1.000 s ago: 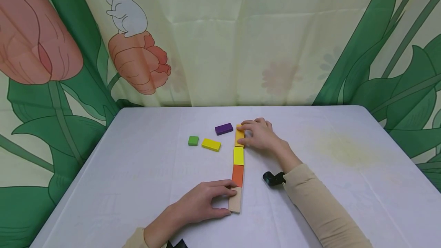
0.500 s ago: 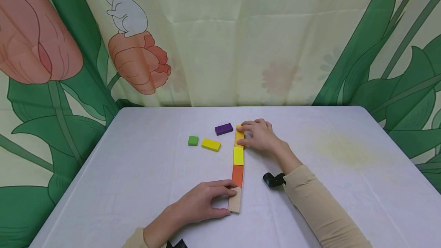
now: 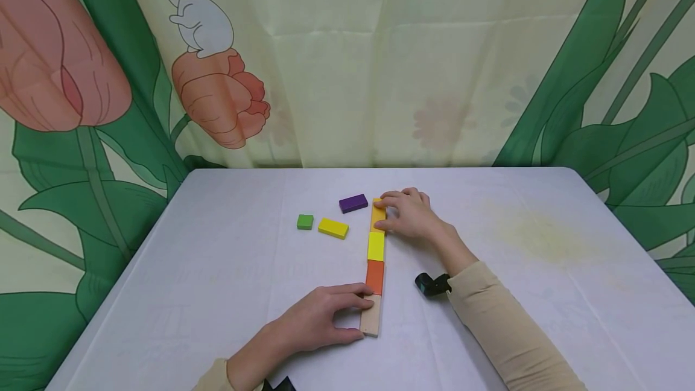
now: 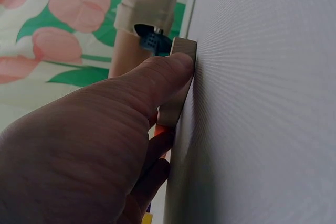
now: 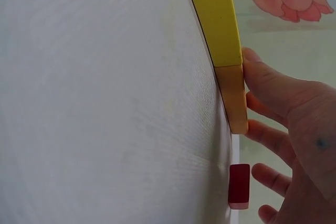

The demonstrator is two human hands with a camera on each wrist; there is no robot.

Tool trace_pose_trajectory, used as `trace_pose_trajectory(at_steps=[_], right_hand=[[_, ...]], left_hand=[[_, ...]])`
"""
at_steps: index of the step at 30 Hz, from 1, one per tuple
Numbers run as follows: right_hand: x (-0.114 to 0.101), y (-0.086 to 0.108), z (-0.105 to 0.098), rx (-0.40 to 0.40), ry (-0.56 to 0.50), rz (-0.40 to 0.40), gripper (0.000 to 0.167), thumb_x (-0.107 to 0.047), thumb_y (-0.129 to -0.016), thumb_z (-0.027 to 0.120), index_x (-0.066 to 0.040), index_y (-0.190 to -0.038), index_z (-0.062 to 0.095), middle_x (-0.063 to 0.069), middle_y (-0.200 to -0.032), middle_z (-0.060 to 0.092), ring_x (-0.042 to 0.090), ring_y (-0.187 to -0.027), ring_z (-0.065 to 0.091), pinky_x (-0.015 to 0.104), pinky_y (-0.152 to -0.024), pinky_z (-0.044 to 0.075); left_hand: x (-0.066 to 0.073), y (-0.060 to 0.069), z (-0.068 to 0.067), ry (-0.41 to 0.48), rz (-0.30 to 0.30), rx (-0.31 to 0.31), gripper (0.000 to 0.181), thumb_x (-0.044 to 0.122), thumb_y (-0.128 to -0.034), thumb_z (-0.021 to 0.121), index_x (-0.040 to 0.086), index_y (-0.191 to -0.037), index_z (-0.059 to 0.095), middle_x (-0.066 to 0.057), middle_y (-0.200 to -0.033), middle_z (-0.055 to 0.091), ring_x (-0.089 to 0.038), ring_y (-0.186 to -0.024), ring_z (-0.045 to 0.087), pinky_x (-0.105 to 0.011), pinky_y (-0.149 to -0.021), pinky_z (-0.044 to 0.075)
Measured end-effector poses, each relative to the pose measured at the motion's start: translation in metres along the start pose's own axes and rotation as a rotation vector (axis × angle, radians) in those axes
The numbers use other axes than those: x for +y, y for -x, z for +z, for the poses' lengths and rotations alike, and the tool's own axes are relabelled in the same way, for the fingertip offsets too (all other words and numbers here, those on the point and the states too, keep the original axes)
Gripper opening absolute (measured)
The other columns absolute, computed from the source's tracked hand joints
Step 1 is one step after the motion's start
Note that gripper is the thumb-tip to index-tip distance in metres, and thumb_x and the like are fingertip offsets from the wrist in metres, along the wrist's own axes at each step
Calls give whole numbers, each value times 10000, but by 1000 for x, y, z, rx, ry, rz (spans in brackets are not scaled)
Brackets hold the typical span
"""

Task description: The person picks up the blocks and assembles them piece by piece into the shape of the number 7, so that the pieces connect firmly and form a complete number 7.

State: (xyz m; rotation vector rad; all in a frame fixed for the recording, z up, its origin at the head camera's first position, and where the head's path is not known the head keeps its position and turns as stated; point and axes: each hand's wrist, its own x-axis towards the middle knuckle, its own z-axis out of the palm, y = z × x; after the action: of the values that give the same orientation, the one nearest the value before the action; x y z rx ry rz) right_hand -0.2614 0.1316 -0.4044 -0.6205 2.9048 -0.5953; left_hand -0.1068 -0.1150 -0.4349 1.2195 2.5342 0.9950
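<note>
Four-sided blocks lie end to end in one row across the table. At the near end, my left hand (image 3: 320, 318) holds the plain wooden block (image 3: 370, 318), thumb at its near end and fingertips near its other end. My right hand (image 3: 409, 214) holds the orange-yellow block (image 3: 377, 217) at the far end, its thumb and fingers set apart along it. Between these two lie a yellow block (image 3: 376, 247) and an orange-red block (image 3: 374, 277). In the right wrist view, the orange-yellow block (image 5: 231, 98) meets the yellow block (image 5: 215, 19). My left thumb (image 4: 173, 72) presses the wooden block in the left wrist view.
Left of the row lie a purple block (image 3: 353, 203), a second yellow block (image 3: 333, 228) and a small green block (image 3: 305, 222). A black wrist camera (image 3: 431, 283) sits by the right sleeve. Behind the white table (image 3: 190, 258) hangs a printed curtain (image 3: 434, 65).
The right hand and the orange-yellow block have shifted very slightly toward the near side. The left hand and the other blocks look unchanged.
</note>
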Motion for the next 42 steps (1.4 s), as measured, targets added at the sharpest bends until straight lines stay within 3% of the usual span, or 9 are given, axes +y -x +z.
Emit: trace_pose_trajectory(at_steps=[23, 29, 34, 37, 42], right_hand=[[3, 3, 2, 18, -1, -10, 554, -449, -904, 735, -159, -1370, 653, 86, -1472, 522, 417, -1338, 319, 614, -1091, 187], [3, 4, 4, 24, -12, -5, 558, -443, -907, 737, -171, -1385, 644, 74, -1473, 522, 410, -1348, 309, 605, -1104, 160], [3, 5, 5, 28, -16, -2, 561, -439, -904, 740, -173, -1387, 642, 78, -1473, 523, 414, -1355, 301, 612, -1108, 154], [3, 6, 4, 29, -13, 5, 566, -444, -901, 742, -172, -1387, 642, 83, -1477, 520, 422, -1359, 298, 621, -1112, 150], [4, 6, 4, 39, -8, -3, 572, -450, -897, 745, -170, -1386, 644, 90, -1474, 523, 430, -1355, 304, 623, -1112, 152]], left_hand=[[1, -2, -2, 19, -25, -14, 449, 211, -881, 813, 145, -1309, 694, 85, -1384, 586, -61, -1265, 546, -265, -1021, 462], [0, 0, -3, 73, -63, -17, 455, 288, -874, 820, 181, -1300, 699, 109, -1389, 571, -71, -1280, 526, -290, -1036, 457], [-1, -2, -5, 107, -93, 43, 493, 342, -882, 803, 215, -1338, 666, 91, -1420, 534, -105, -1311, 492, -347, -1065, 442], [-2, -7, -7, 63, -144, 62, 586, 386, -891, 783, 218, -1421, 595, 59, -1505, 462, -147, -1375, 430, -401, -1094, 415], [-2, -19, -11, -23, -236, 2, 716, 480, -901, 740, 233, -1520, 479, 30, -1598, 354, -206, -1423, 347, -446, -1113, 388]])
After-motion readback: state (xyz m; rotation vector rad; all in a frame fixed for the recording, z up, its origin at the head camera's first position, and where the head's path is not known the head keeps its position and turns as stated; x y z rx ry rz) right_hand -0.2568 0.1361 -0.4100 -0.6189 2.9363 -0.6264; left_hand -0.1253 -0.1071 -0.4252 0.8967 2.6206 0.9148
